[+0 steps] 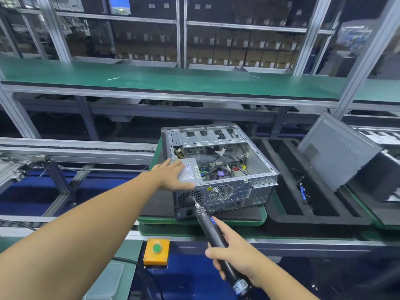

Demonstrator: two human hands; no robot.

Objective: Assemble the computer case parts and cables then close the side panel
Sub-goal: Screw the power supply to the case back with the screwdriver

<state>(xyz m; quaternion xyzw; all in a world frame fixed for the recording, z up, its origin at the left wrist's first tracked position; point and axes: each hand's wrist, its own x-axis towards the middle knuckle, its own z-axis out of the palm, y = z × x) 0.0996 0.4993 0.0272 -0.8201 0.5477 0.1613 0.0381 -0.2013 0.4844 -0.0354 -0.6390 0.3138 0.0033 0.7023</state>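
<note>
An open grey computer case (257, 169) lies on its side on a green pallet (263, 214), its inside showing cables, the motherboard and a drive cage. My left hand (173, 175) rests flat on the silver power supply (191, 172) at the case's near left corner. My right hand (234, 255) grips a black electric screwdriver (211, 229). The screwdriver's tip touches the rear panel at the power supply's honeycomb grille (189, 199). A grey side panel (333, 152) leans upright to the right of the case.
A black foam tray (287, 180) with slots sits right of the case, a blue-handled tool (303, 192) in one slot. An orange box with a green button (157, 249) is on the bench's near edge. A green shelf (173, 81) runs above; conveyor rails (75, 146) extend left.
</note>
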